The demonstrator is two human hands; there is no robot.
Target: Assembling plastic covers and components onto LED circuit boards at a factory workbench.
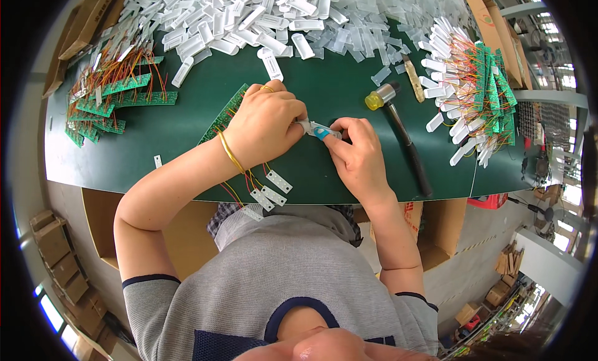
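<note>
My left hand (268, 121), a yellow bangle at its wrist, pinches one end of a small white plastic piece (308, 128). My right hand (360, 158) has thumb and forefinger closed at the other end. A bright blue patch shows by the right fingertips; I cannot tell whether it belongs to the piece or to the thumb. Partly hidden under my left hand lies a green circuit board strip (219, 121). Red and yellow wires run from beneath that hand to several small white perforated plates (278, 181) near the table's front edge.
A hammer (398, 127) with a yellow face lies right of my hands, beside a worn knife-like tool (413, 79). White and clear plastic covers (243, 21) are heaped at the back. Wired green boards are piled left (128, 99) and right (492, 93) on the green table (336, 180).
</note>
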